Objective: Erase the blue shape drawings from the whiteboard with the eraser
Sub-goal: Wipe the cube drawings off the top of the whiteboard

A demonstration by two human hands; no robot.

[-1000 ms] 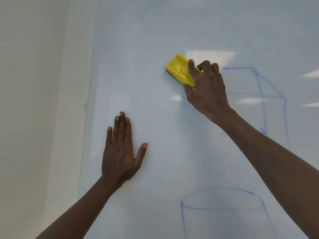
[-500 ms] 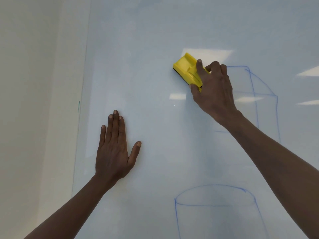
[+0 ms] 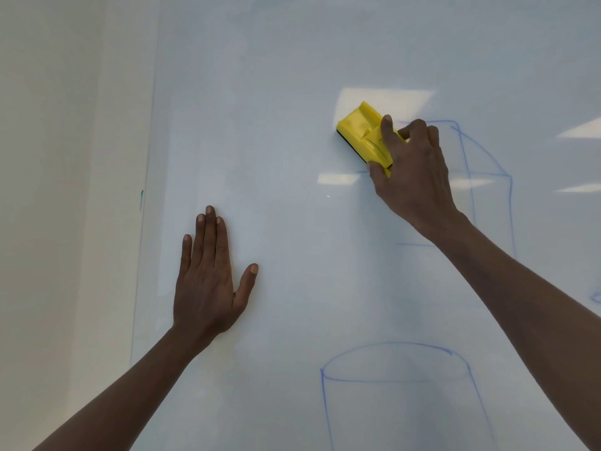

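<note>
My right hand (image 3: pixel 414 170) grips a yellow eraser (image 3: pixel 359 131) and holds it against the whiteboard (image 3: pixel 276 76), at the left edge of a blue box drawing (image 3: pixel 487 177). Part of that box is wiped away on its left side; my hand and forearm hide some of it. A blue cylinder drawing (image 3: pixel 396 379) sits lower down, below my right forearm. My left hand (image 3: pixel 208 281) lies flat on the board with fingers straight, to the left of both drawings.
The board's left edge (image 3: pixel 143 255) meets a plain cream wall (image 3: pixel 65 190). A small green mark (image 3: pixel 141 198) sits on that edge. A bit of another blue drawing (image 3: pixel 595 297) shows at the far right. Ceiling lights reflect on the board.
My right hand has slid the eraser a little to the right, onto the box's left side. More of the box's left lines are gone. My left hand stays flat on the board.
</note>
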